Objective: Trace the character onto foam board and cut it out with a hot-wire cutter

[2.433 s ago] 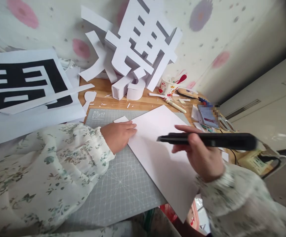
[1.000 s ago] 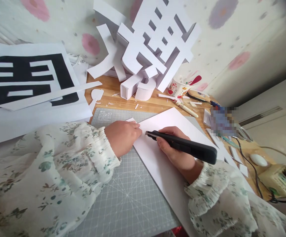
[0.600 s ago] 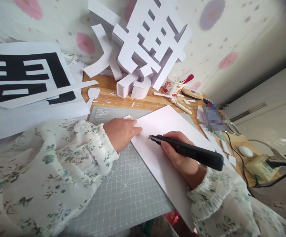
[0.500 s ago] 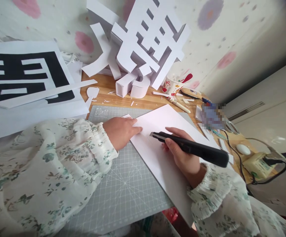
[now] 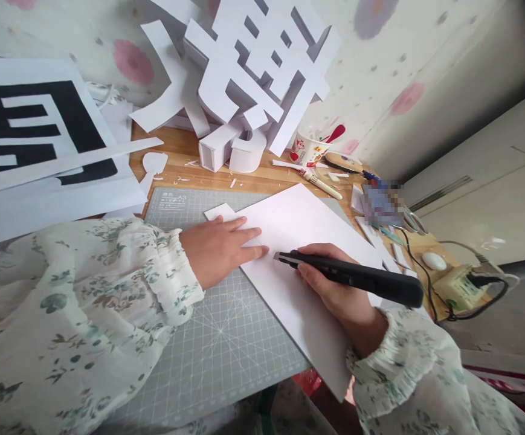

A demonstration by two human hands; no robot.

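Observation:
My right hand (image 5: 337, 287) grips a black utility knife (image 5: 366, 278), its short blade pointing left, close over a white board (image 5: 302, 217). Whether the blade tip touches the board I cannot tell. My left hand (image 5: 226, 244) lies flat with its fingers spread, the fingertips on the board's left edge. A small white piece (image 5: 220, 211) sticks out beside those fingers. Under the board is a grey gridded cutting mat (image 5: 208, 350); the board's lower corner reaches past the mat's front edge.
White cut-out characters (image 5: 248, 78) stand against the wall. At left lies a sheet with a black printed character (image 5: 81, 121), a white strip (image 5: 67, 166) across it. A paper cup (image 5: 307, 148), a brush (image 5: 319, 183), a power socket (image 5: 459, 287) and cables sit at right.
My left hand has gone from bunched fingers to spread ones, uncovering more of the small white piece. The knife stays in my right hand, its tip slightly lower in view. The view has shifted a little.

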